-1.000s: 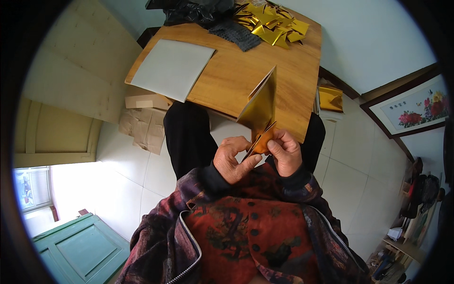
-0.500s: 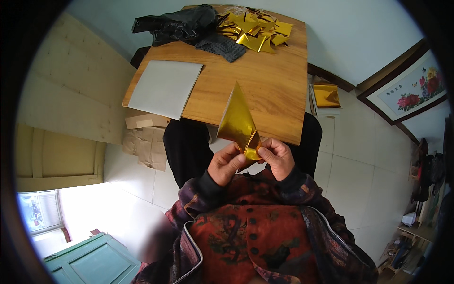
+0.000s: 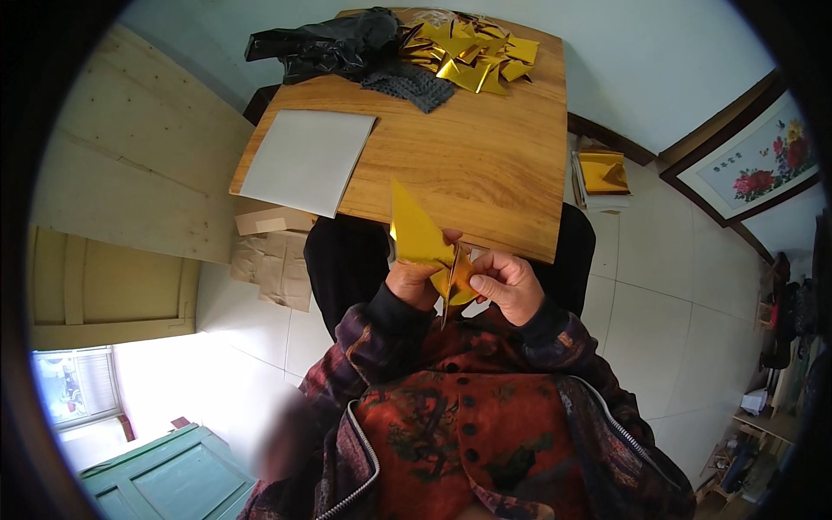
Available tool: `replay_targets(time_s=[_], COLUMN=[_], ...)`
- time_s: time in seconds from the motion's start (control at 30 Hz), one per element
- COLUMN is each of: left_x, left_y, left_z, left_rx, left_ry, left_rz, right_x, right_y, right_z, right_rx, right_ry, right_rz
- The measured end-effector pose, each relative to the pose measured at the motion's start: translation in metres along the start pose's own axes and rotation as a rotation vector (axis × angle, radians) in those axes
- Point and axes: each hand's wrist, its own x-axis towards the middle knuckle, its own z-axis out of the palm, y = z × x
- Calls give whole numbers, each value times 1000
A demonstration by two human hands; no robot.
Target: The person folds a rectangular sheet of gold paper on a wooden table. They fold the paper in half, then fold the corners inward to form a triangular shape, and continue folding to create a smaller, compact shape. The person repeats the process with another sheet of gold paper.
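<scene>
A folded sheet of shiny gold paper (image 3: 412, 232) is held above my lap, just off the table's near edge. One pointed part rises to the upper left, and a narrow fold stands edge-on in the middle, its tip pointing down. My left hand (image 3: 414, 284) grips the paper from the left; most of its fingers are hidden behind it, with a fingertip showing past the fold. On the other side, my right hand (image 3: 513, 288) pinches the lower right flap between thumb and fingers.
On the wooden table (image 3: 468, 156) lie a pale grey sheet stack (image 3: 308, 160), a black plastic bag (image 3: 338, 48), dark bubbly wrap (image 3: 409, 85) and a heap of folded gold pieces (image 3: 472, 52). More gold sheets (image 3: 604, 172) are on the floor at right. Brown paper (image 3: 273, 264) lies at left.
The gold paper has tilted left and turned, so a fold now shows edge-on. My left hand has moved behind the paper; the right still pinches its right side.
</scene>
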Motion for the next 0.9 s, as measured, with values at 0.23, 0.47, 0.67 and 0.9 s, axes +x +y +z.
replay_targets(time_s=[0.23, 0.47, 0.67, 0.9], left_x=[2, -1, -15, -19], left_y=[-5, -2, -4, 9], left_z=[1, 9, 5, 8], left_rx=[144, 90, 438, 686], left_ry=[319, 147, 114, 100], left_rz=[-71, -21, -184, -223], right_x=[2, 5, 4, 1], right_y=[1, 5, 10, -5], right_z=[7, -1, -4, -17], right_rx=[-128, -84, -68, 7], right_ry=[26, 43, 101, -45], right_rz=[-10, 53, -42, 10])
